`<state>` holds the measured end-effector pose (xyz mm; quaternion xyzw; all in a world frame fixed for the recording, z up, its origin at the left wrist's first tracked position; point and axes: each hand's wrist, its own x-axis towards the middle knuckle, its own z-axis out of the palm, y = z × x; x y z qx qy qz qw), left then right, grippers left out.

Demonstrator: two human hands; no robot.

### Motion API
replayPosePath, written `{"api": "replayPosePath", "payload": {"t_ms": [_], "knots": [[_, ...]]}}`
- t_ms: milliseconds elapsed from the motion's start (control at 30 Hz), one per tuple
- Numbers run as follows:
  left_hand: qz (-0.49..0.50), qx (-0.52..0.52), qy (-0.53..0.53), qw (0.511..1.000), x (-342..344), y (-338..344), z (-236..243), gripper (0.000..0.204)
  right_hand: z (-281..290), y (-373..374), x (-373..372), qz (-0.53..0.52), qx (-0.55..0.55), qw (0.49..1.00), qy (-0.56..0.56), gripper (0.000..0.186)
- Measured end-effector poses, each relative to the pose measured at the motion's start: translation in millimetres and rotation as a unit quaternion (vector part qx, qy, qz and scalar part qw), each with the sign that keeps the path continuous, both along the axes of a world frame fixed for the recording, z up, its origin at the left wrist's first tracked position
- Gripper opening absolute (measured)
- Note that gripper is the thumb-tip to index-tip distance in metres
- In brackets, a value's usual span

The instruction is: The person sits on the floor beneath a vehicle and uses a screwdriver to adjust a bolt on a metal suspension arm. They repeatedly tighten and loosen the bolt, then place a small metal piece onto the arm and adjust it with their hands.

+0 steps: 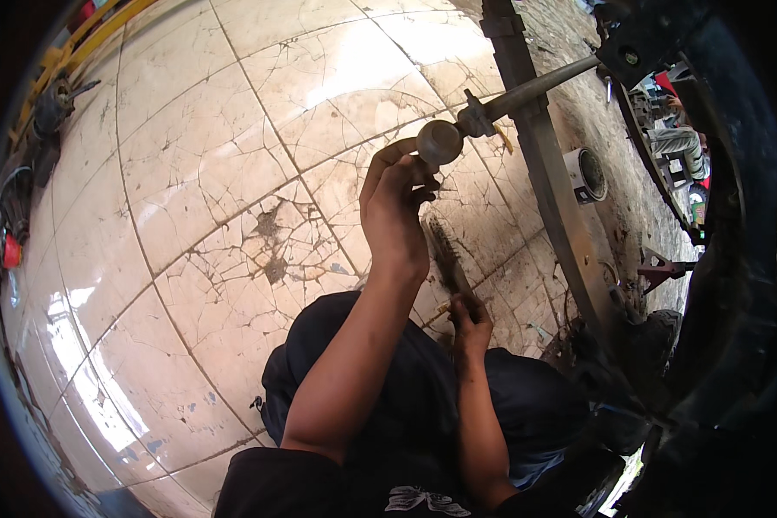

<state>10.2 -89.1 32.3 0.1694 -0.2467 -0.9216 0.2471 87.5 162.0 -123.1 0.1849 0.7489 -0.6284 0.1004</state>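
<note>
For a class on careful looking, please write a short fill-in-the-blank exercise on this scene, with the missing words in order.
1. Judged by height in the picture, the left hand is ____ than the right hand.
2. The brush is in the ____ hand.
3. The metal knob by the left hand's fingers has a ____ outline.
4. The floor is laid with cracked ____.

Missing words: higher; right; round; tiles.

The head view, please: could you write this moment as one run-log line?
left hand: at round grey part near rod | right hand: holding bristled tool | surface: cracked tile floor
</note>
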Motion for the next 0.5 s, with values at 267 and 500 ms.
{"api": "replayPosePath", "payload": {"t_ms": [267, 500], "knots": [[0.025, -0.046, -0.026, 0.998, -3.9, 6.0, 8.7, 0.034, -9.6, -9.3, -6.6, -0.014, -0.040, 0.999, 0.000, 0.036], [0.059, -0.169, -0.032, 0.983, 0.5, 11.4, 15.5, 0.037, -9.2, -6.5, -8.8, -0.037, -0.109, 0.993, -0.036, 0.033]]}}
